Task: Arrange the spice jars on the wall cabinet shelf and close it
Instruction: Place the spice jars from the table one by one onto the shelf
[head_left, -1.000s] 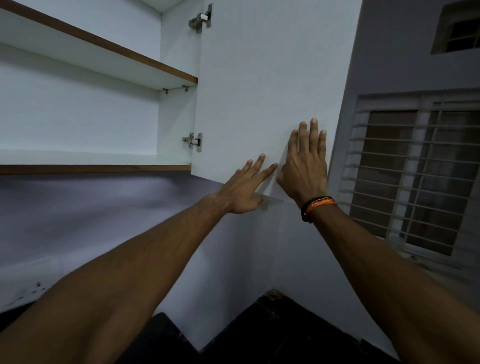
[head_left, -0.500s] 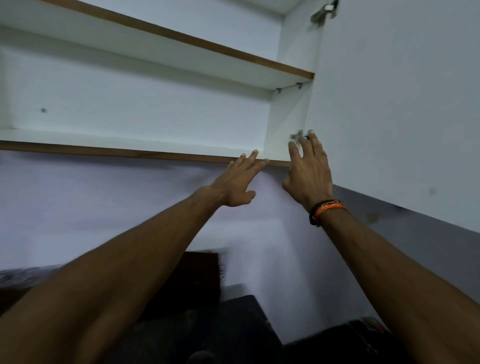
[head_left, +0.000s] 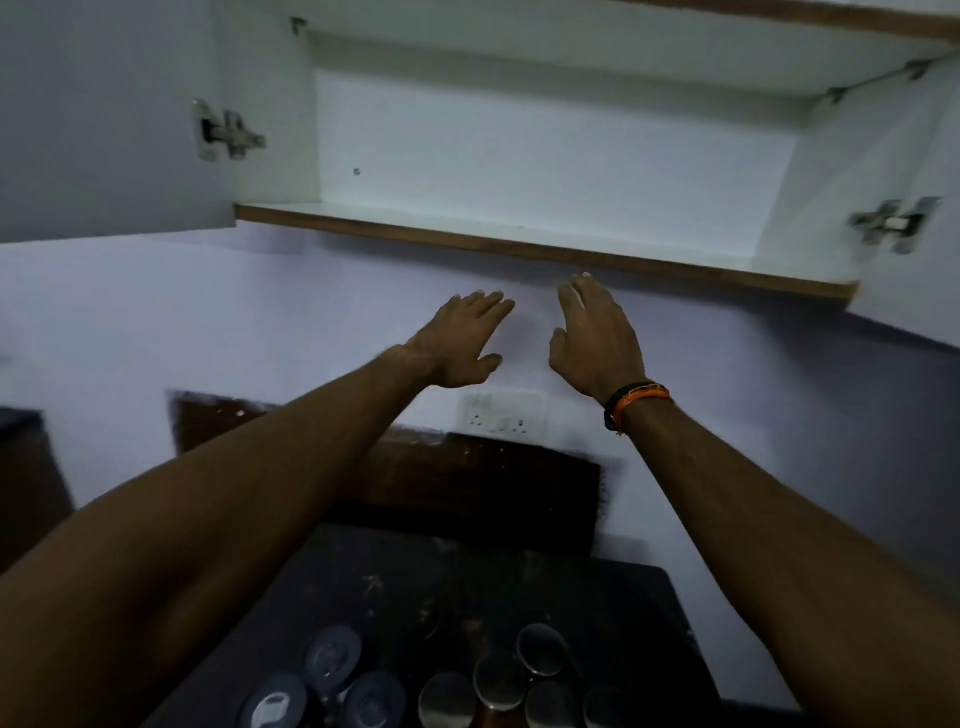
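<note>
The white wall cabinet stands open, its lower shelf (head_left: 519, 221) bare with a brown front edge. Both doors are swung out: the left door (head_left: 98, 119) and the right door (head_left: 930, 291). My left hand (head_left: 462, 340) and my right hand (head_left: 597, 338) hover just below the shelf edge, fingers spread, holding nothing. Several spice jars stand on the dark counter below: grey-lidded ones (head_left: 332, 657) to the left and metal-lidded ones (head_left: 540, 649) to the right.
A white socket plate (head_left: 501, 415) sits on the wall under my hands. The dark counter (head_left: 613, 597) runs along the wall with a brown backsplash (head_left: 493, 483). An upper shelf (head_left: 623, 57) spans the cabinet above.
The view has swung left and down from the right door to the cabinet's centre. Both hands have left the door and dropped below the shelf edge. The jars have come into view.
</note>
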